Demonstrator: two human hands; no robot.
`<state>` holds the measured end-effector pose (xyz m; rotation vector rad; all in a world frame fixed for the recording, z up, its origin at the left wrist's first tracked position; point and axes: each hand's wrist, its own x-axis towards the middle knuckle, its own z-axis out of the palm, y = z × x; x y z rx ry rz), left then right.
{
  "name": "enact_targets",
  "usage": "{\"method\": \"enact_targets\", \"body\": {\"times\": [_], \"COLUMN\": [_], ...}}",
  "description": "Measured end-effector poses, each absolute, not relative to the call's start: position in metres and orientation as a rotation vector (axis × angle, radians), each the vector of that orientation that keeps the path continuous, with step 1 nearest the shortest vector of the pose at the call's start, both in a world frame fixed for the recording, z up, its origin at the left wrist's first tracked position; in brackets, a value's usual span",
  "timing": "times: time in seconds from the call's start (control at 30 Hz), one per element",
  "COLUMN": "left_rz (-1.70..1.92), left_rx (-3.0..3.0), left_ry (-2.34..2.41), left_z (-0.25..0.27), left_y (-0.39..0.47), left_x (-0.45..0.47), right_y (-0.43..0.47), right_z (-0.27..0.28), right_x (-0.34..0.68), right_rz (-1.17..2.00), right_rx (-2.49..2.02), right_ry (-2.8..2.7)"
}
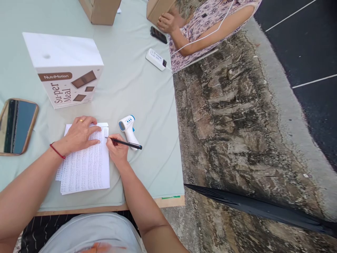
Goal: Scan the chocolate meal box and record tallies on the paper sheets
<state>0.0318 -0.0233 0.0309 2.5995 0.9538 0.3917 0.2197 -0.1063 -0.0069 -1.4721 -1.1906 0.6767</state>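
Note:
A stack of white paper (86, 168), its top sheet covered in rows of small handwriting, lies on the cloth in front of me. My left hand (80, 133) rests flat on its upper part with the fingers spread. At the right edge of the sheet, my right hand (117, 149) grips a black pen (126, 143), the tip touching or just over the paper near the top right. Just beyond the pen lies a white and blue infrared thermometer (128, 128). The pen's back end crosses in front of its handle.
A white NutriMotion box (71, 82) stands behind the paper. A wood-framed mirror (19, 126) lies at left. Farther off are a white power bank (156, 59), a black phone (158, 34) and a cardboard box (101, 10). Another person's hand (167, 23) is at the far right table edge.

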Motion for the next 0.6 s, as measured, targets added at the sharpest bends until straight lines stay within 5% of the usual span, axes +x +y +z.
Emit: {"method": "enact_targets", "body": {"times": [0.6], "left_rz": [0.406], "left_rx": [2.622], "left_ry": [0.948], "left_z": [0.0295], "left_y": [-0.0221], "left_x": [0.0327], "right_y": [-0.1056], "right_z": [-0.0106], "right_x": [0.2193], "right_rz": [0.619], "right_rx": [-1.482], "right_ry": [-1.218]}}
